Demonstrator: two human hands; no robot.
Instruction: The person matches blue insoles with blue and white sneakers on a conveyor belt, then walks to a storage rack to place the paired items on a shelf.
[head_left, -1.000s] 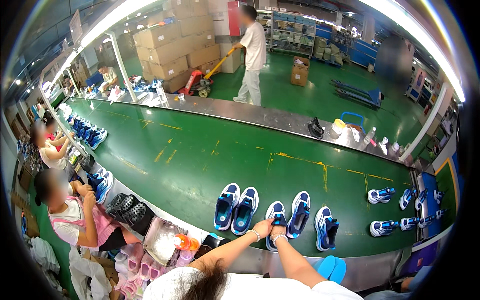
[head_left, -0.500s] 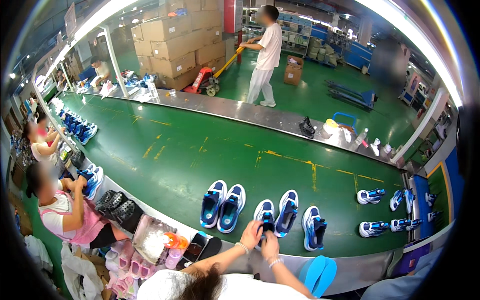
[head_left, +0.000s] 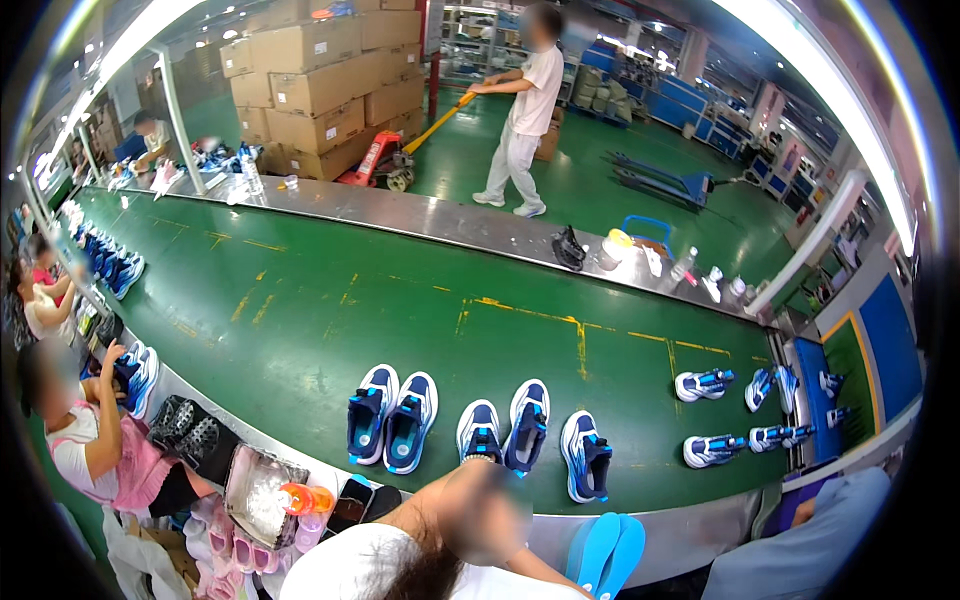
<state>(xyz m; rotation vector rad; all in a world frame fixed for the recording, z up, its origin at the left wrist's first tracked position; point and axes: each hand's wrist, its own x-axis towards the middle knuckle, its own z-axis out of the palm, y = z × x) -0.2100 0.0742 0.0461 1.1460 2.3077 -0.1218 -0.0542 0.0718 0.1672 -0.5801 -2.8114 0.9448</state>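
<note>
My left forearm reaches up toward a navy and white sneaker at the near edge of the green belt. A beaded bracelet shows at its wrist, close to the shoe's heel. My right forearm comes in from the lower right. A blurred patch and dark hair cover both hands, so their fingers and any grip are hidden. Beside that sneaker stands its like, with a single one to the right and a pair to the left.
Bright blue insole-shaped pieces lie by my right arm. A tray, an orange-capped bottle and black clogs line the near ledge. A co-worker sits at left. More sneakers stand at right. Beyond, a person pulls a pallet jack.
The view has swung right, so everything sits farther left. My hands, seen at the middle sneaker before, are now covered. The co-worker at left has raised a hand; the walking person's legs have shifted.
</note>
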